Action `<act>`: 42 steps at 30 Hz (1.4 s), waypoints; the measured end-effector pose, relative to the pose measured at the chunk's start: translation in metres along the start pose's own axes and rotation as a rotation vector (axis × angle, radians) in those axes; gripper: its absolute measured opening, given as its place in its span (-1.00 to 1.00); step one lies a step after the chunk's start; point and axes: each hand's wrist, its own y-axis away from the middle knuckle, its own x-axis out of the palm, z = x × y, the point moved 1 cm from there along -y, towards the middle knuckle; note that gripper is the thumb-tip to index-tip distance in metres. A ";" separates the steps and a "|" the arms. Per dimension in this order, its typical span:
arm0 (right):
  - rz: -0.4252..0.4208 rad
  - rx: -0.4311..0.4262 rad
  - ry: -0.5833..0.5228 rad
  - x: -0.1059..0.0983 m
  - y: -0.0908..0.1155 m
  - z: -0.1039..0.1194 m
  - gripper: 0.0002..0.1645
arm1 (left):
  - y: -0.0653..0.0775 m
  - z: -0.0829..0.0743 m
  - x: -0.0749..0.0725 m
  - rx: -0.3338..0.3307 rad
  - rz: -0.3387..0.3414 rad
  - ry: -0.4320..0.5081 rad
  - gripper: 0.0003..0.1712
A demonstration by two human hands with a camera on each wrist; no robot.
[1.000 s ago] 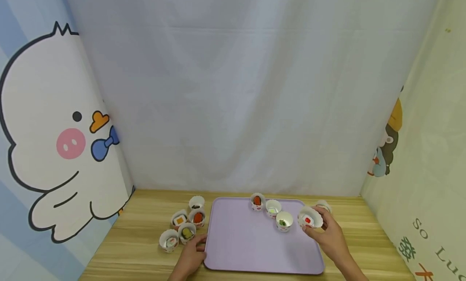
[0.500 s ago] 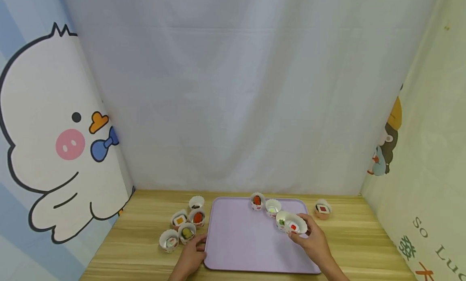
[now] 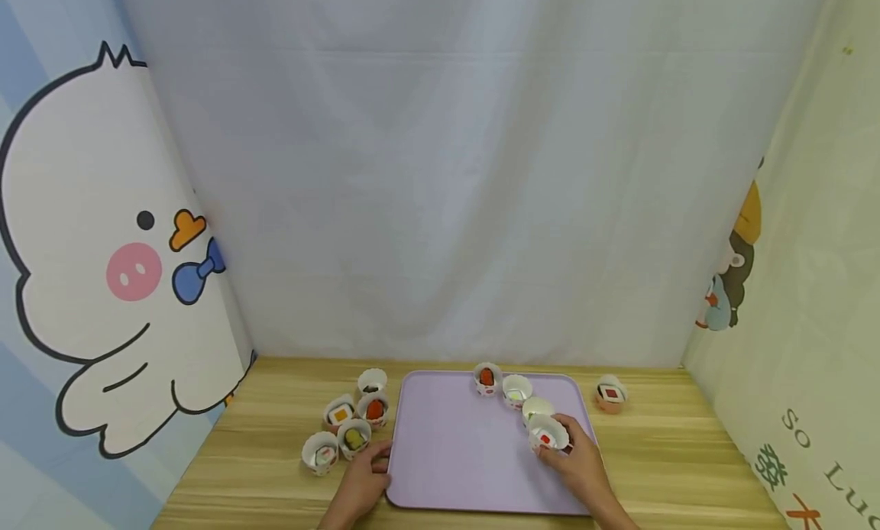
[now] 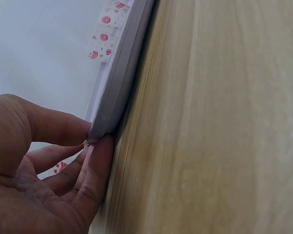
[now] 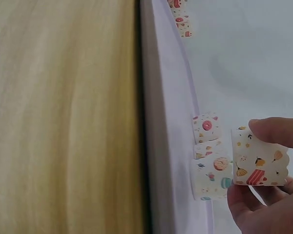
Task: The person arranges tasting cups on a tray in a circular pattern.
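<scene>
My right hand [image 3: 577,460] grips a scallop-rimmed paper baking cup [image 3: 548,434] with a red-and-white piece inside, over the right part of the lilac tray [image 3: 467,469]. In the right wrist view, thumb and fingers hold this printed cup [image 5: 260,158] by its sides. Just behind it, partly covered, is a cup [image 3: 538,408] with something green. Two more cups follow toward the tray's back edge: one with a pale yellow-green piece [image 3: 516,391], one with a red piece [image 3: 486,379]. My left hand [image 3: 360,484] pinches the tray's left rim, thumb and fingertips meeting at its edge [image 4: 115,92].
Left of the tray, several filled paper cups [image 3: 354,438] cluster on the wooden table [image 3: 234,469]. One cup [image 3: 610,394] with a dark red square on white stands right of the tray. A pale curtain [image 3: 440,209] hangs behind, with printed cloths at both sides.
My right hand has carried its cup leftward and slightly nearer, from the tray's right edge to in front of the green-filled cup. The left hand has stayed at the tray.
</scene>
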 end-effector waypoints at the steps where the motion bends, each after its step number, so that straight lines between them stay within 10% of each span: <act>1: 0.003 0.004 0.010 0.001 0.000 -0.002 -0.26 | 0.000 -0.001 0.000 -0.001 0.000 0.003 -0.29; 23: 0.004 0.031 0.120 0.018 0.000 -0.015 -0.28 | 0.001 -0.005 0.000 -0.001 -0.006 0.004 -0.29; 42: 0.025 0.036 -0.042 0.026 0.005 -0.019 -0.26 | 0.002 -0.006 0.000 -0.005 -0.019 -0.003 -0.29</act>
